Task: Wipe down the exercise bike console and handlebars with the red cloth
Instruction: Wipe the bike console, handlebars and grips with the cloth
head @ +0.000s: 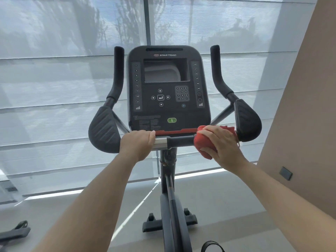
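Since I face the exercise bike square on, its parts line up across the frame. At centre left sits the left elbow pad, ribbed and black, with the left upright grip rising above it. Just right of the pad, my left hand is curled over the crossbar, fingers wrapped down over the top beside the chrome sleeve, steadying the bars. Above, mid-frame, the console tilts toward me, its screen dark, with a keypad and a green button below.

At centre right the red cloth is bunched round the crossbar, just under the console's lower right corner. My right hand lies over it, fingers curled round the wad and pressing it to the bar. A tail hangs below my thumb, and a fold pokes out toward the right elbow pad. I cannot tell whether it touches. The right upright grip stands above.

The cloth looks soft, light and limp, so it should take any shape and stay put if I keep it wadded in my palm. Wrapped round the tube, as here, seems the best hold for the bars. For the console I would flatten it under spread fingers and press lightly, since the keys may give. The foam grips will likely drag on the fabric.
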`<state>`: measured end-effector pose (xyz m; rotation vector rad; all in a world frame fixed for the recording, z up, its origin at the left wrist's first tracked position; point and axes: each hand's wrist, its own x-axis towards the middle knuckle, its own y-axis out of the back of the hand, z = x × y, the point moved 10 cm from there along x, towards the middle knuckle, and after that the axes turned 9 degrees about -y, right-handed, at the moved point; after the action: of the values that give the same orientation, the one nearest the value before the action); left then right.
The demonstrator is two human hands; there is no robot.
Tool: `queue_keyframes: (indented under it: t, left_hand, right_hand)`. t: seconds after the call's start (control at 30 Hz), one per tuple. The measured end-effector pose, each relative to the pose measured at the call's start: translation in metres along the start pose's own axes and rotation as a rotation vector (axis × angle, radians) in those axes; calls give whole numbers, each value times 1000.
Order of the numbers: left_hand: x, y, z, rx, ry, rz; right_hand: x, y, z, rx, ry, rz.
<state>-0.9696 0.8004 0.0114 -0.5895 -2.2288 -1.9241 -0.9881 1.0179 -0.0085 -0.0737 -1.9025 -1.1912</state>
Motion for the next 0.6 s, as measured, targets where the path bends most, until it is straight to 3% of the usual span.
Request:
queue_keyframes:
  t: [0.27,0.43,0.6]
  left_hand:
    - [1,-4,-1,3,1,2]
    - [2,-5,-2,26,0,-8]
    - [1,-5,-2,24,5,-22]
  right_hand:
    - [-2,23,42,-40,18,-120]
    - [-1,14,17,-21,21,-46]
    - [4,3,5,-18,52,-111]
